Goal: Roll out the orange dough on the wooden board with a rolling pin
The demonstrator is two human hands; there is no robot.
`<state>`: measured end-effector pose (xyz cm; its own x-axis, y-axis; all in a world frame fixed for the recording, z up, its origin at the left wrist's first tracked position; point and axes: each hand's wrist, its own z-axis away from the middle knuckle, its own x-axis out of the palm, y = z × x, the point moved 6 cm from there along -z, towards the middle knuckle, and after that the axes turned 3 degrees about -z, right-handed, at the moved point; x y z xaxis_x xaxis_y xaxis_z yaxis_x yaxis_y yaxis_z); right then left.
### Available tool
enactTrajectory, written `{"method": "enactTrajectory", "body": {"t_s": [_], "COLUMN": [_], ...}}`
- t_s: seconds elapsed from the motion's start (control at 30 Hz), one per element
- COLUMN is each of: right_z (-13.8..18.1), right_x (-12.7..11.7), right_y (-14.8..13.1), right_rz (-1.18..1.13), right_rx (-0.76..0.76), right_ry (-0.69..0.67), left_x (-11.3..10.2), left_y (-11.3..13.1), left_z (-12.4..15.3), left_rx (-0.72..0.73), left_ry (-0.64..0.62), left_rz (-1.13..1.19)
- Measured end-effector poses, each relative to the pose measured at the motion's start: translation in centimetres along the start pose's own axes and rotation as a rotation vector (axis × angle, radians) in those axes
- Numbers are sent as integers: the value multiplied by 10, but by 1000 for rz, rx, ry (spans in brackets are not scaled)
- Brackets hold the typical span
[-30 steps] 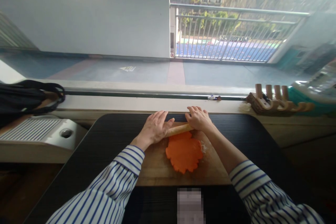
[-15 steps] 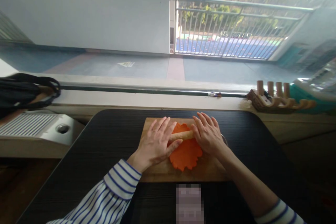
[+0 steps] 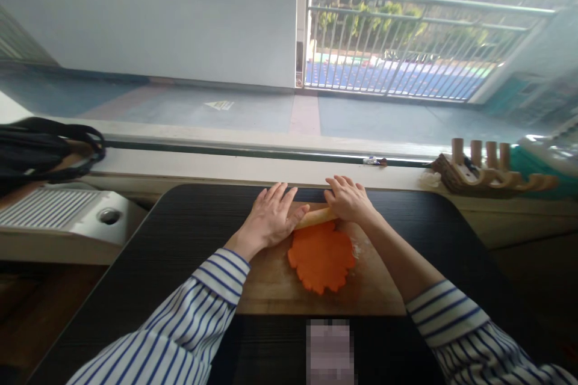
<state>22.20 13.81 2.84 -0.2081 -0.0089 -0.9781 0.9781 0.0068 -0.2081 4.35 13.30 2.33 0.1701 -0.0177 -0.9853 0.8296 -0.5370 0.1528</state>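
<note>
A flat, orange sheet of dough [image 3: 321, 257] with a scalloped edge lies on a wooden board [image 3: 271, 286] on a black table [image 3: 180, 252]. A pale wooden rolling pin [image 3: 315, 217] rests across the far edge of the dough. My left hand [image 3: 271, 216] lies flat with its fingers stretched out over the pin's left end. My right hand [image 3: 348, 200] presses palm-down on the right end, fingers extended. Both forearms wear blue-and-white striped sleeves.
A white ribbed appliance [image 3: 58, 213] and a black bag [image 3: 43, 153] sit at the left. A wooden rack with pegs [image 3: 485, 171] stands on the window sill at the right. A window runs behind the table, with a railing outside.
Both hands have pushed the rolling pin from the middle of the dough to its far edge. The dough now shows whole in front of the pin.
</note>
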Motion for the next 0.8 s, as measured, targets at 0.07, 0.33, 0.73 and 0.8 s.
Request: {"method": "enactTrajectory", "body": {"t_s": [0.07, 0.33, 0.73, 0.8], "right_z": [-5, 20, 82, 75], "right_x": [2, -3, 1, 0], "right_y": [1, -2, 1, 0], "right_rz": [-11, 22, 51, 58], "right_rx": [15, -43, -71, -66], "right_ry": [-26, 100, 196, 199], "left_x": [-1, -2, -3, -2], "left_y": [-3, 12, 43, 40], "left_z": [-3, 12, 56, 51], "left_rx": [-6, 23, 150, 132], "left_ry": [26, -9, 56, 53], "left_rz": [-3, -54, -89, -84]}}
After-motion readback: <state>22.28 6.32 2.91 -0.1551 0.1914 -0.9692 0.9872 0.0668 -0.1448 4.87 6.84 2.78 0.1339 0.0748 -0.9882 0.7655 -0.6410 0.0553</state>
